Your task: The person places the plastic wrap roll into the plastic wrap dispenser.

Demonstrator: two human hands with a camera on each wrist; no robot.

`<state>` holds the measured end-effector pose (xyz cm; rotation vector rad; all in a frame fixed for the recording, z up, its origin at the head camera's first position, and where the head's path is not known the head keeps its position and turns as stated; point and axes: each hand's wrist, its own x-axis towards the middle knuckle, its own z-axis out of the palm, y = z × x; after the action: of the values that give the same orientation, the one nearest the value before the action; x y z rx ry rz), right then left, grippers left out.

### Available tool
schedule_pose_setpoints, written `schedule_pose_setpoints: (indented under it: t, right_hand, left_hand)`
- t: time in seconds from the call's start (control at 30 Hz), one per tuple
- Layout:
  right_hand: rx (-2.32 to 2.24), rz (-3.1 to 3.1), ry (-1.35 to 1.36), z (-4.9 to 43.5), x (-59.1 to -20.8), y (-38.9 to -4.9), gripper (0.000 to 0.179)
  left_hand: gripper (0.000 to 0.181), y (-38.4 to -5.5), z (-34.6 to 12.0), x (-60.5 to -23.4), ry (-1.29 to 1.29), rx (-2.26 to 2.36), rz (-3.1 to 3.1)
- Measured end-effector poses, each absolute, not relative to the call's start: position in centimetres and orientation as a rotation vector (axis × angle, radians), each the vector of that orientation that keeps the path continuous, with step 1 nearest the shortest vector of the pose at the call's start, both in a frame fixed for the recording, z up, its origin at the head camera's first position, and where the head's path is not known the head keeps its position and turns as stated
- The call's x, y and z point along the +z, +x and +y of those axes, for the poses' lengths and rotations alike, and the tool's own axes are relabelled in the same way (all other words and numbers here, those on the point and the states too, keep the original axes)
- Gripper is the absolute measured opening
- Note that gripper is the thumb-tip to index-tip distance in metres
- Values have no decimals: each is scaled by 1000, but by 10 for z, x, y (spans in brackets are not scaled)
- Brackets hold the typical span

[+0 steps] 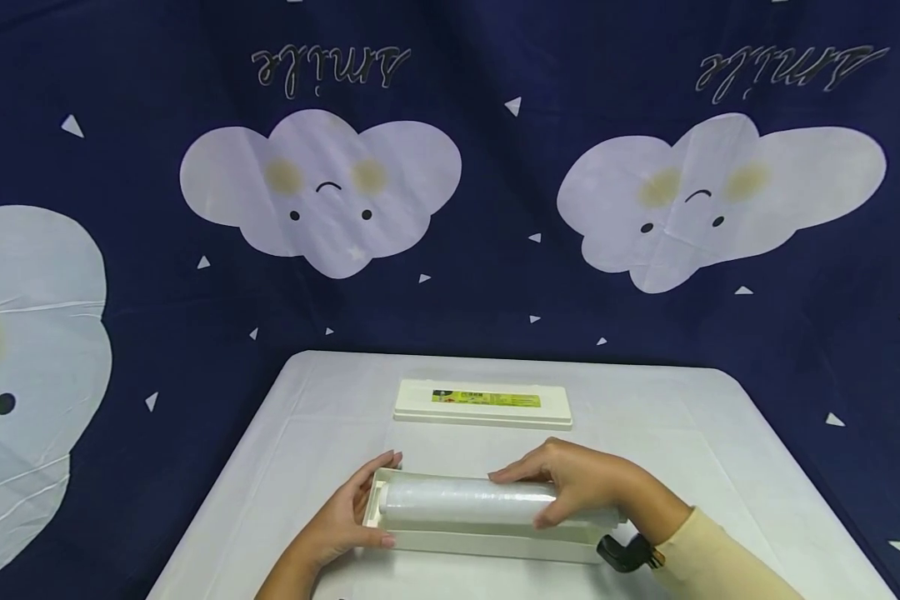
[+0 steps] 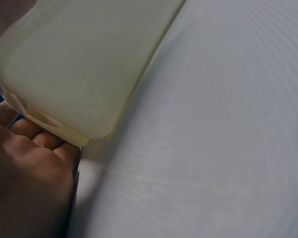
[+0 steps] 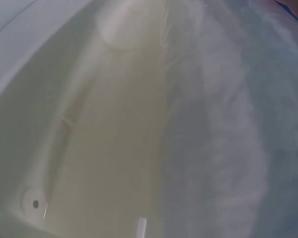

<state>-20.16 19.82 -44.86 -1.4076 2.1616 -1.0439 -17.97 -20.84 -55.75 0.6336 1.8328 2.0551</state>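
The left hand grips the open box's left end, thumb on its near wall; the right hand clamps the film roll inside the box. A labelled lid lies beyond the box on the counter.

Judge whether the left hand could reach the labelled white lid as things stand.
Probably yes: the lid lies uncovered beyond the box, with only tabletop between, though the left hand grips the box's end.

Glossy plastic film roll, smooth plastic box, matt cloth backdrop
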Motion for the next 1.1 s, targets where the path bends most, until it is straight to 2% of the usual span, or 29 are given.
schedule_pose_setpoints:
  t: [0.67, 1.1]
  right_hand:
    - [-1045, 2136, -1367, 183, -459, -208, 74]
    - [-1105, 2120, -1359, 183, -478, -209, 75]
  left_hand:
    - [120, -179, -207, -555, 624, 2060, 1829]
    - [121, -179, -208, -556, 638, 2060, 1814]
